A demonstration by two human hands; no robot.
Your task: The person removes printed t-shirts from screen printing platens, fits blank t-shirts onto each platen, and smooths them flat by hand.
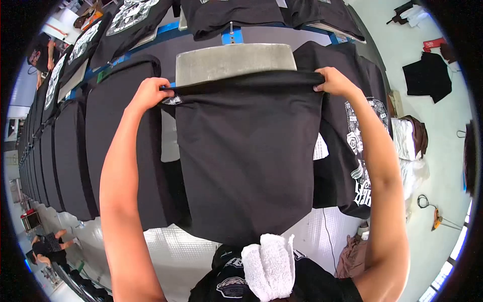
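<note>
Black shirt [246,156] stretches between left hand [149,94] and right hand [338,83]

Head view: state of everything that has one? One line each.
Left hand: closed on the black shirt's edge
Right hand: closed on the same edge
Black shirt: stretched between both hands, unprinted on the visible main face
Metal board: far end bare
Printed shirt: draped, print partly hidden by the right arm
White towel: folded

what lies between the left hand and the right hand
In the head view, black fabric stretches from the left hand to the right hand, across a grey board.
</note>
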